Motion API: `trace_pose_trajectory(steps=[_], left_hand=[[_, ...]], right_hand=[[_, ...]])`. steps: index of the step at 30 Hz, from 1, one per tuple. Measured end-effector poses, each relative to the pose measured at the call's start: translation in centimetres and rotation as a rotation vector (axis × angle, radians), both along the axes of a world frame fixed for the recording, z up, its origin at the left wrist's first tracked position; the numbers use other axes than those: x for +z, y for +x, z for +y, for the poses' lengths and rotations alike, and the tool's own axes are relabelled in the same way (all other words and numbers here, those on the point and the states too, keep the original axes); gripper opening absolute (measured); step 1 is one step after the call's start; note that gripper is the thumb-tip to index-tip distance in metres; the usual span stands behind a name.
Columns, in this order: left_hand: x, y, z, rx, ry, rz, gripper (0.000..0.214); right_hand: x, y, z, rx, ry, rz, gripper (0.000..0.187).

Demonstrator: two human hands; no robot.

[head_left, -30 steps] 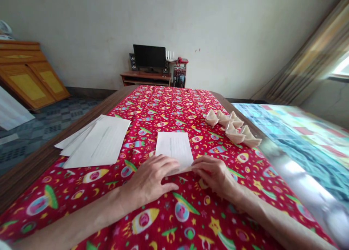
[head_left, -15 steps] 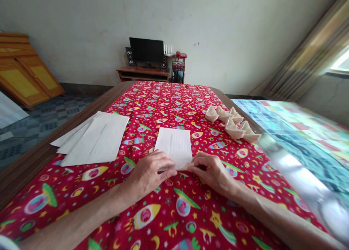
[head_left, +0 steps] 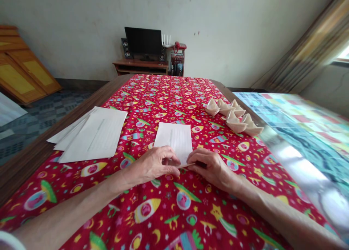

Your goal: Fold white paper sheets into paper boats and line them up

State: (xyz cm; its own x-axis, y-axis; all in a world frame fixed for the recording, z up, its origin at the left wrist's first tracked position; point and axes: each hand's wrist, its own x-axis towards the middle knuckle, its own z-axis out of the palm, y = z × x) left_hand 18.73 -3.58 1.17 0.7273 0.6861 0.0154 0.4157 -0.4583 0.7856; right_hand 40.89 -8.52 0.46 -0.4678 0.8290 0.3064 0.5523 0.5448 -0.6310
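Observation:
A white sheet of paper [head_left: 174, 137] with faint print lies in front of me, its near edge turned up in a narrow fold. My left hand [head_left: 160, 161] is at the near left corner, thumb and fingers closed around the folded edge. At the near right corner my right hand [head_left: 207, 166] pinches the same fold. To the left rests a fanned stack of white printed sheets [head_left: 95, 133]. Several folded paper boats [head_left: 236, 120] stand grouped on the right, apart from both hands.
A red patterned cloth [head_left: 163, 213] covers the brown table [head_left: 92, 100]. Beyond it, a monitor [head_left: 143, 42] with speakers stands on a small desk [head_left: 141, 64] by the wall. A bed [head_left: 294, 126] with a colourful cover is at the right, a wooden cabinet [head_left: 27, 68] at the left.
The folded strip at the paper's near edge looks narrower and more upright between my fingers. Both hands stay at the two corners. The whole view has shifted slightly.

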Motion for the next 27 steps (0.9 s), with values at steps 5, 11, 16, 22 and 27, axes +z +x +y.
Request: trace_pose_trajectory(steps=[5,11,16,22,27], left_hand=[[0.05,-0.26,-0.17,-0.010,-0.017,-0.003,0.029],[0.04,-0.29,-0.22,-0.028,0.009,0.033,0.031],[-0.11,-0.30,-0.51,-0.043,0.102,0.037,0.031],[-0.22,-0.26,-0.48,-0.025,0.063,0.021,0.026],[-0.14,-0.03,-0.78,0.011,0.104,0.039,0.022]], right_hand=[[-0.31,0.15,-0.26,0.027,0.059,-0.003,0.005],[-0.52,0.25,-0.28,0.037,0.086,-0.012,0.005],[-0.55,0.25,-0.30,0.037,0.084,-0.021,0.007],[-0.58,0.29,-0.36,0.037,0.089,-0.025,0.008],[-0.45,0.22,-0.43,0.039,0.089,-0.030,0.008]])
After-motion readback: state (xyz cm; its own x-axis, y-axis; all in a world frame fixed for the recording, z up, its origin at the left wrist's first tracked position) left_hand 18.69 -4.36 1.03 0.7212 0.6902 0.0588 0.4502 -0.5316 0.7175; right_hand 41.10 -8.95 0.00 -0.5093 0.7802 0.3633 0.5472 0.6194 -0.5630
